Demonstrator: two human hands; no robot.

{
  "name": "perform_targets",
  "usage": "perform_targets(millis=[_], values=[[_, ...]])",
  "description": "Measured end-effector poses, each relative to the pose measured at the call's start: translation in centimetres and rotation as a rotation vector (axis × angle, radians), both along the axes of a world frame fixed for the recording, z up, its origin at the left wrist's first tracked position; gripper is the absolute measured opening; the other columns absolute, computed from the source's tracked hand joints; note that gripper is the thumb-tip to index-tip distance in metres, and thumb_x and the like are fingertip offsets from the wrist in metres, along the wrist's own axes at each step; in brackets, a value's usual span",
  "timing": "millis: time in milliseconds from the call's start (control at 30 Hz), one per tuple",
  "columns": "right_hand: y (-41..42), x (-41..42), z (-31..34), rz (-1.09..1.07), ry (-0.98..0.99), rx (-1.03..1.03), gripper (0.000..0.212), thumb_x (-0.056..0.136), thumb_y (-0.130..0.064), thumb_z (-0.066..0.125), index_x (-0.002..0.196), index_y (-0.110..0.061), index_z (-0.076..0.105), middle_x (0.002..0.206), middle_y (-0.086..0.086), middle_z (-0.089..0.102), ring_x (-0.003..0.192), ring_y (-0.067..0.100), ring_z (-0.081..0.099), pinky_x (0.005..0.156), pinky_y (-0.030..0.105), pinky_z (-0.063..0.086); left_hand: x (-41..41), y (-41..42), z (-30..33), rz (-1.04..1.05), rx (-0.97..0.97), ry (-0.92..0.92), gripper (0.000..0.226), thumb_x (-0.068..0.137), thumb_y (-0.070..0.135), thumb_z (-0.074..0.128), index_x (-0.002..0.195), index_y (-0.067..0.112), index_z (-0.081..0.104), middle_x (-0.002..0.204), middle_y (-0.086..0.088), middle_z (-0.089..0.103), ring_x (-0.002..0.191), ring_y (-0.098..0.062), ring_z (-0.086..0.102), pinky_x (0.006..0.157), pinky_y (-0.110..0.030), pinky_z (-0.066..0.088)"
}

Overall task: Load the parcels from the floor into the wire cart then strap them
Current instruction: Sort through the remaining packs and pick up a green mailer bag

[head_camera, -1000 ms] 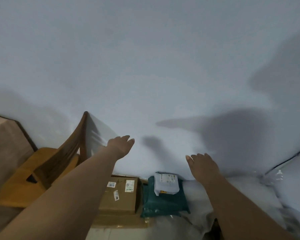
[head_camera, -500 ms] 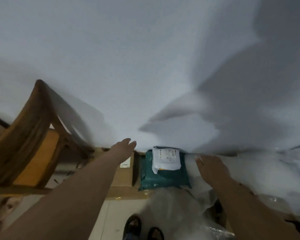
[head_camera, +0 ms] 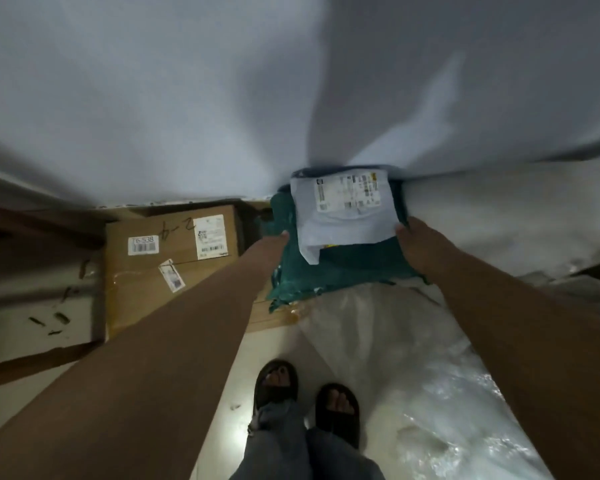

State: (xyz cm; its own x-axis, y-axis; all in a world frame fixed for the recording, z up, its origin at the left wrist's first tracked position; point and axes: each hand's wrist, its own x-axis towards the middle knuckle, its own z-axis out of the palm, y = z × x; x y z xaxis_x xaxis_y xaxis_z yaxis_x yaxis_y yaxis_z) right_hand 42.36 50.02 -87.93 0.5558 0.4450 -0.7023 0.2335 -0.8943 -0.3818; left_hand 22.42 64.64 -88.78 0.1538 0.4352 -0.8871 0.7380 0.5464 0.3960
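A green plastic parcel (head_camera: 340,268) lies on the floor against the wall, with a smaller white parcel (head_camera: 343,216) bearing a label on top of it. My left hand (head_camera: 274,242) is at the green parcel's left edge, thumb on top and fingers hidden beneath. My right hand (head_camera: 421,249) holds the right edge, its thumb touching the white parcel's corner. A brown cardboard box (head_camera: 174,254) with labels sits just left of my left arm. No wire cart is in view.
A sheet of flat cardboard (head_camera: 274,318) lies under the box and the green parcel. A large bundle wrapped in clear plastic (head_camera: 430,358) fills the right side. A wooden chair (head_camera: 32,244) stands at the left. My sandalled feet (head_camera: 305,403) stand on the tiled floor below.
The view has tilted down and closer to the floor. Both hands have dropped from in front of the wall to the sides of the green parcel and taken hold of it.
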Motion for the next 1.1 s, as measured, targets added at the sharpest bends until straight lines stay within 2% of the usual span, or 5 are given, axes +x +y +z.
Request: perform_targets(millis=[333,467,600,900,1100], values=[[3.1,1.5,-9.8,-0.609,0.240,0.334,0.054,0.100,-0.044,0.047,0.142,-0.012,0.037,0.136,0.005,0.051,0.114,0.022,0.052,0.103,0.036,0.042,4.7,1.0,-9.2,0.176,-0.050,-0.230,0.073,0.083,0.056,0.055,0.140,0.011,0.045,0.135,-0.011,0.056,0.117,-0.031,0.056,0.106,-0.047,0.043],[2.7,1.0,-8.2,-0.892,0.407,0.512,0.043,0.097,-0.036,0.056,0.131,-0.016,0.038,0.108,0.003,0.058,0.095,0.019,0.062,0.072,0.036,0.056,5.1,0.5,-8.2,0.311,-0.065,-0.298,0.062,0.086,0.046,0.061,0.134,0.011,0.045,0.124,-0.009,0.059,0.110,-0.031,0.059,0.100,-0.047,0.049],[1.4,0.1,-3.8,-0.943,0.468,0.585,0.048,0.096,-0.031,0.060,0.132,-0.009,0.038,0.113,0.006,0.059,0.098,0.020,0.064,0.066,0.033,0.057,4.1,0.3,-4.3,0.397,-0.080,-0.385,0.072,0.075,0.038,0.074,0.133,0.005,0.048,0.124,-0.014,0.062,0.107,-0.035,0.063,0.095,-0.055,0.051],[-2.8,-0.5,17.0,-0.892,0.626,0.846,0.046,0.097,-0.028,0.054,0.141,-0.019,0.045,0.132,0.008,0.062,0.118,0.027,0.062,0.103,0.047,0.047,4.1,-0.4,19.1,0.176,-0.035,-0.473,0.056,0.088,0.030,0.070,0.133,0.006,0.048,0.119,-0.014,0.065,0.105,-0.033,0.063,0.080,-0.041,0.054],[-6.3,0.4,33.9,-0.861,0.639,0.916,0.047,0.094,-0.032,0.055,0.136,-0.014,0.055,0.127,0.014,0.065,0.119,0.031,0.061,0.106,0.049,0.043,5.0,-2.6,35.2,-0.037,-0.048,-0.669,0.040,0.094,0.023,0.061,0.132,0.017,0.056,0.121,-0.008,0.069,0.111,-0.030,0.065,0.089,-0.039,0.053]])
